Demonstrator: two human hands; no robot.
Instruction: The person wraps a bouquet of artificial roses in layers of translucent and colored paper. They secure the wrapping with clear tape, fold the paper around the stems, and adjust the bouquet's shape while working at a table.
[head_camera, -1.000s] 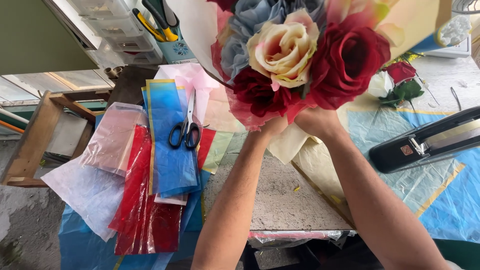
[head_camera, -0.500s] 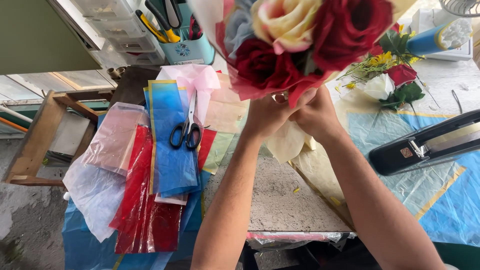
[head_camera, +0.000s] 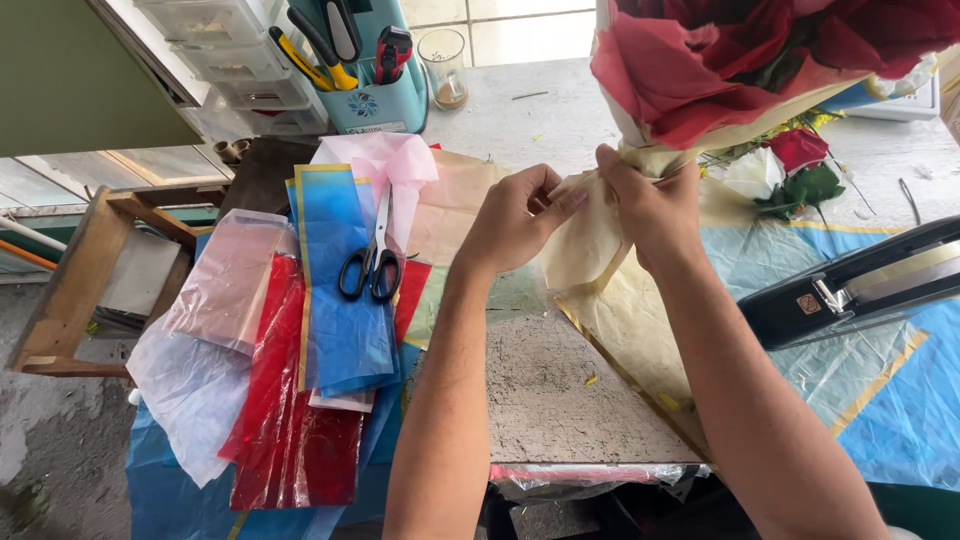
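Note:
A bouquet (head_camera: 760, 60) of red artificial roses in red tissue and cream wrapping paper (head_camera: 600, 270) is held up at the top right, its upper part cut off by the frame edge. My right hand (head_camera: 650, 205) grips the gathered neck of the bouquet. My left hand (head_camera: 515, 215) pinches the cream paper just left of that neck. The cream sheet hangs down from both hands onto the grey table (head_camera: 560, 390).
Black-handled scissors (head_camera: 370, 265) lie on a stack of blue, red and clear cellophane sheets (head_camera: 300, 350) at left. A teal tool caddy (head_camera: 365, 70) and a glass (head_camera: 443, 65) stand at the back. A black stapler (head_camera: 850, 285) lies at right, near loose artificial flowers (head_camera: 790, 165).
The bouquet has risen toward the camera so its blooms now leave the frame. My hands moved from under the flowers to the paper neck, the left pinching the cream wrap.

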